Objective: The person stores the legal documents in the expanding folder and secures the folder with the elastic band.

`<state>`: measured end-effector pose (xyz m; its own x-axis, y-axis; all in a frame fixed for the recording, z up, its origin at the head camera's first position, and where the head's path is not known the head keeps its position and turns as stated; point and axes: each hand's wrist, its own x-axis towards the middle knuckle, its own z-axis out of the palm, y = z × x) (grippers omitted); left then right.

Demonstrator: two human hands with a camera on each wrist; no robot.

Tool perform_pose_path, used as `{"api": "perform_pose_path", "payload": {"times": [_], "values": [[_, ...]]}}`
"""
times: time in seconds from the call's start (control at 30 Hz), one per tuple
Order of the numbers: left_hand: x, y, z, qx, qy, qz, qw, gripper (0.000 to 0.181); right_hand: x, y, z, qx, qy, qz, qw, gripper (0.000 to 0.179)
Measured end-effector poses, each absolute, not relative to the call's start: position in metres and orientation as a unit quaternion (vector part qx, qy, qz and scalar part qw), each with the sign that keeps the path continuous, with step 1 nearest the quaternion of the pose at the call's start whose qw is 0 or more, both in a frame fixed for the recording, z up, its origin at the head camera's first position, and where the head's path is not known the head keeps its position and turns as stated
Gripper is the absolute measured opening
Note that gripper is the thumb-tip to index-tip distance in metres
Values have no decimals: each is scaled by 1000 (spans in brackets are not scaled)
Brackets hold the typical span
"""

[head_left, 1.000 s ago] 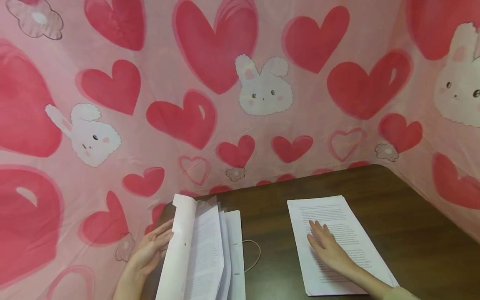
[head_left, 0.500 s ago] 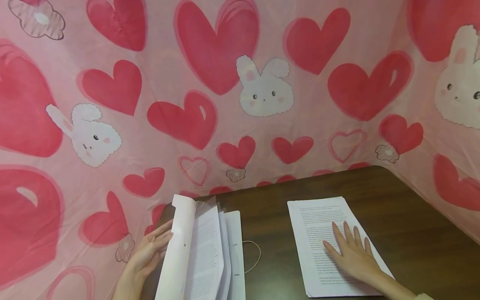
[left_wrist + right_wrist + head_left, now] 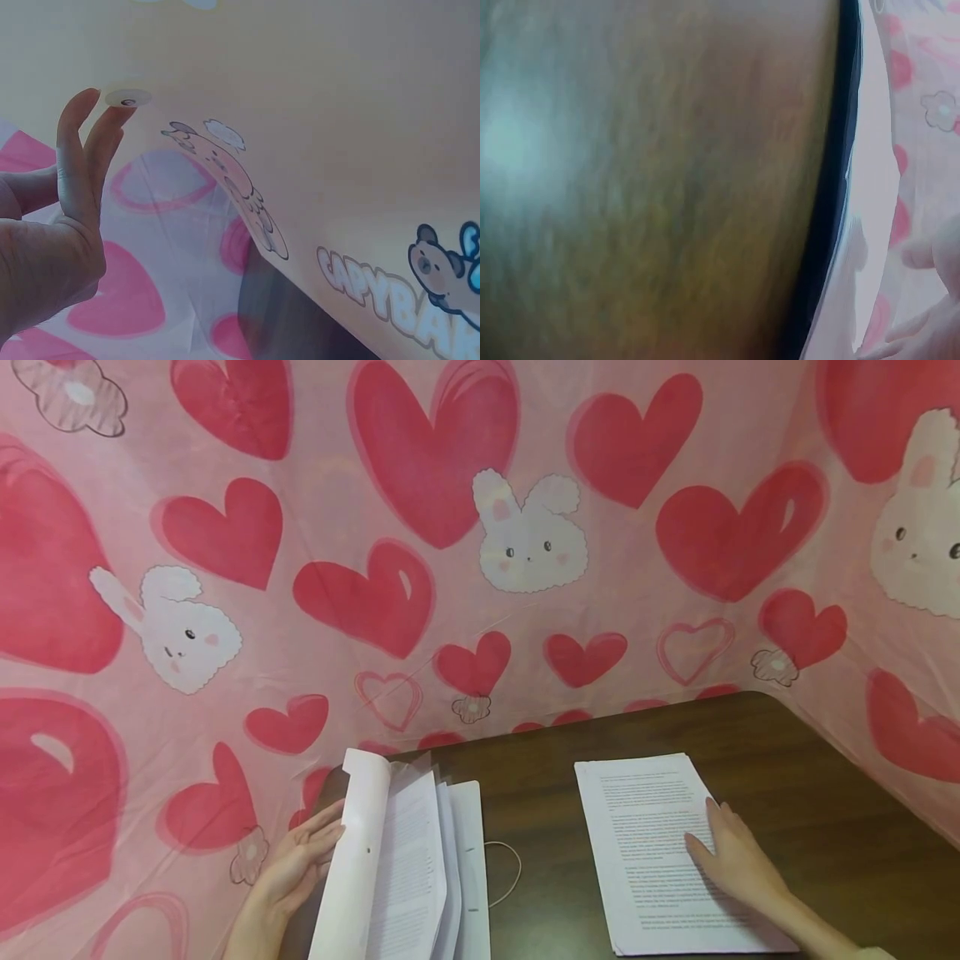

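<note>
A white folder (image 3: 471, 835) lies at the left of the table, its cover (image 3: 354, 868) raised and curling back over clear sleeves and printed sheets (image 3: 408, 864). My left hand (image 3: 300, 860) props this cover from outside, fingers extended. In the left wrist view, those fingertips meet the cover's outer face at a pale round button (image 3: 129, 98), near printed capybara drawings (image 3: 442, 262). To the right is a stack of printed paper (image 3: 637, 852). My right hand (image 3: 742, 860) rests along its right edge, fingers straight at the side and thumb over the top sheet.
The dark brown table (image 3: 547, 827) shows between folder and stack. A thin cord loop (image 3: 519, 870) sticks out from the folder's right edge. A pink curtain (image 3: 480, 610) with hearts and rabbits hangs right behind the table and along its right side.
My right hand has slid from the middle of the paper stack rightward to its right edge, and its spread fingers have drawn together. The left hand and the folder have stayed put.
</note>
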<state>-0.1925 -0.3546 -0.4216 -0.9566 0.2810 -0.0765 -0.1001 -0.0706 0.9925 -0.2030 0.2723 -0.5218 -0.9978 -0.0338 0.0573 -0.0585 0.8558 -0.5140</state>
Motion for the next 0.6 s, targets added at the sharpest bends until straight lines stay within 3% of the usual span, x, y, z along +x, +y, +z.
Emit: {"api": "perform_pose_path", "payload": {"times": [0.27, 0.6], "values": [[-191, -355, -421, 64, 672, 726, 131, 39, -196, 277, -533, 3, -975, 223, -1, 108], [-193, -356, -417, 66, 663, 735, 124, 41, -207, 293, -524, -6, -986, 154, 62, 111]]}}
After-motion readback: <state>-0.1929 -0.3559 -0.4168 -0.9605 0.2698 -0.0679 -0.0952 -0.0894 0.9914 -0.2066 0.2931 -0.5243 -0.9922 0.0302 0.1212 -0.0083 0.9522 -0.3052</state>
